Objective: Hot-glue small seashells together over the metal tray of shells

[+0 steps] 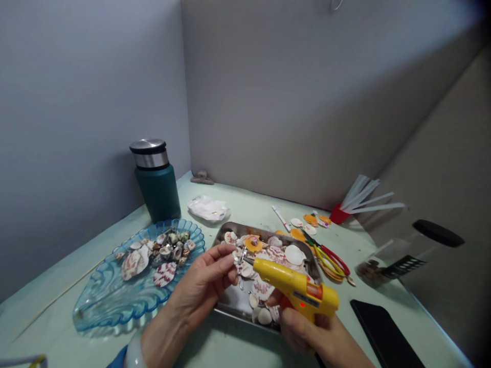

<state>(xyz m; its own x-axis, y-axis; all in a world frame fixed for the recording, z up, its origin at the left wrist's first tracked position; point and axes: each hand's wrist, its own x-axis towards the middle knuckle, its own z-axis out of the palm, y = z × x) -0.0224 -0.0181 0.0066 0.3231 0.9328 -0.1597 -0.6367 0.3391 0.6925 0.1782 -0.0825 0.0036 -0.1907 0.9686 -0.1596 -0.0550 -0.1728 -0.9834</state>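
A yellow hot glue gun [295,283] is gripped in my right hand [303,324], its nozzle aimed left and a red light glowing on its side. My left hand [213,276] pinches a small whitish, shiny piece [240,256], perhaps a shell; its exact kind is hard to make out. The nozzle tip is at or very close to that piece. Beneath both hands lies a metal tray [238,301] of scallop shells, among them a white shell [294,254] and an orange shell [253,243]. The hands and glue gun cover part of the tray.
Left stands a blue shell-shaped dish [111,296] holding small snail shells, with a teal bottle [157,189] behind it. To the right are red-and-yellow-handled scissors [333,260], a black phone [383,332], a clear jar [402,255] and a red cup [338,214] of glue sticks.
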